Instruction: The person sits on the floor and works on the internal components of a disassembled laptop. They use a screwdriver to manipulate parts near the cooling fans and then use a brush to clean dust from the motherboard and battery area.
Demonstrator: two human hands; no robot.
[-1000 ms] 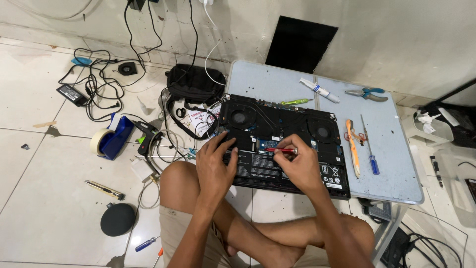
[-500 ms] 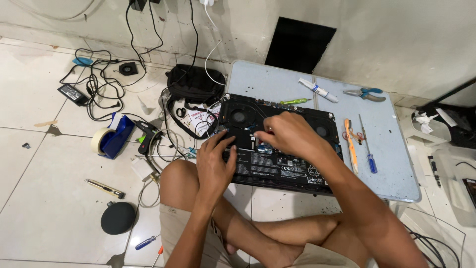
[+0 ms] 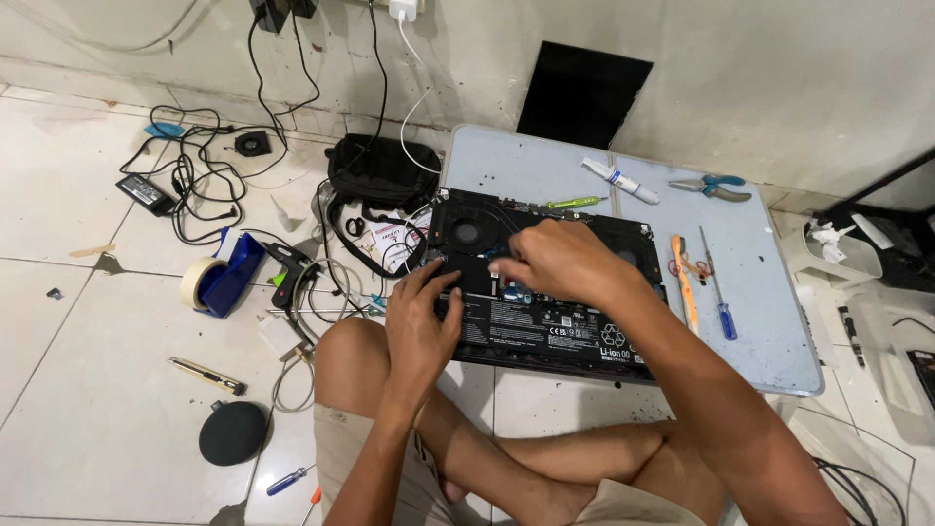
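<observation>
We sit cross-legged on the tiled floor with an opened laptop (image 3: 545,292) lying base-up on the near left part of a low pale-blue table (image 3: 769,292). Our left hand (image 3: 421,321) rests spread on the laptop's near left corner, fingers apart and flat, gripping nothing; it seems to steady the chassis. Our right hand (image 3: 560,263) reaches across the middle of the board, fingers curled down toward the area beside the left cooling fan (image 3: 466,232). We cannot tell whether the fingertips pinch anything, since the back of the hand hides them.

To do this well, we should keep the left palm pressing evenly so the laptop does not slide, and work with fingertips only, avoiding the battery (image 3: 545,336) along the near edge and the fan blades.

On the table to the right lie an orange pry tool (image 3: 685,282), a blue-handled screwdriver (image 3: 719,302), pliers (image 3: 711,185) and a white tube (image 3: 618,179). On the floor to the left are a tape dispenser (image 3: 219,278), a black bag (image 3: 382,170) and tangled cables (image 3: 195,175).
</observation>
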